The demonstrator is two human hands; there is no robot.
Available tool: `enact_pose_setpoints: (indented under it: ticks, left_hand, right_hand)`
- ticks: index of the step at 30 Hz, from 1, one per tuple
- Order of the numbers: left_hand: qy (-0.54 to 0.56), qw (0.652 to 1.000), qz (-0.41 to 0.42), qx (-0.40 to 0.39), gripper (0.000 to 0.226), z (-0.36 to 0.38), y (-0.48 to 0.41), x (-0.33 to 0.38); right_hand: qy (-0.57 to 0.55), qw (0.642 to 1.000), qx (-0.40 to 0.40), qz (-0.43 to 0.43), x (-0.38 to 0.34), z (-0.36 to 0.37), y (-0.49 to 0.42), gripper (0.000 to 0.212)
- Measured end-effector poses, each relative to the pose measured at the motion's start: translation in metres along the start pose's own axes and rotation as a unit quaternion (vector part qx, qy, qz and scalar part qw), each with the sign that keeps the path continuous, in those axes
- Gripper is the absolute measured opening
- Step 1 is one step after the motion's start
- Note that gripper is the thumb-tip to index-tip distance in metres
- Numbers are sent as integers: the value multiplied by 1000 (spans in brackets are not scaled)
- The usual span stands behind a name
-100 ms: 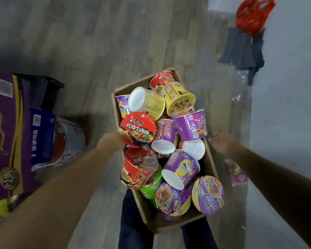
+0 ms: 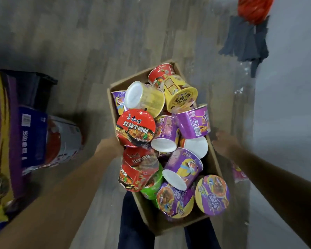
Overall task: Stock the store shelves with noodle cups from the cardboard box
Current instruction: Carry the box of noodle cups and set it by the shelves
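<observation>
From the head camera I look straight down at the cardboard box, which sits between my two arms, above dark trouser legs and the wooden floor. It is heaped with noodle cups lying at all angles. A red cup shows its lid at the left wall, and a second red cup lies just below it, over a green cup. A yellow cup and a pale yellow cup on its side are near the far end. Purple cups fill the middle and the near right corner.

My left hand meets the box's left wall beside the red cup. Its fingers are hidden behind the box and cups, so I cannot tell how they lie. My right hand is at the right wall, too blurred for me to read its fingers.

On the left edge stand a purple carton and a blue pack, both smeared by motion. At the upper right a red bag hangs over dark cloth against a grey wall.
</observation>
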State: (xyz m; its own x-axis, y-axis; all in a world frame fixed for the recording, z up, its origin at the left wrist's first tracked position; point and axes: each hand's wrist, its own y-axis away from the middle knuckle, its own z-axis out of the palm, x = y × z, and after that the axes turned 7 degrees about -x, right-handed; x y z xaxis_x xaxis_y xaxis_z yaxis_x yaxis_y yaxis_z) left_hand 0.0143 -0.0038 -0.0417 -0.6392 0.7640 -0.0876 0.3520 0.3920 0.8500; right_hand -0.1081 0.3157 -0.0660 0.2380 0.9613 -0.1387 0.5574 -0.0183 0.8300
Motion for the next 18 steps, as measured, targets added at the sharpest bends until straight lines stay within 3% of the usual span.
enact_pose_setpoints:
  ticks: [2, 7, 13, 18]
  left_hand:
    - [36, 999, -27, -15, 35, 20, -15, -4]
    - [138, 989, -57, 3, 37, 41, -48, -8]
    - [105, 994, -22, 14, 37, 34, -70, -8]
    - [227, 968, -90, 58, 33, 39, -84, -10]
  right_hand:
    - [35, 999, -3, -1, 13, 16, -24, 36]
    - [1, 1000, 3, -4, 14, 36, -52, 29]
    - [5, 1000, 4, -15, 6, 41, -67, 26]
    - [-66, 998, 3, 5, 8, 44, -76, 29]
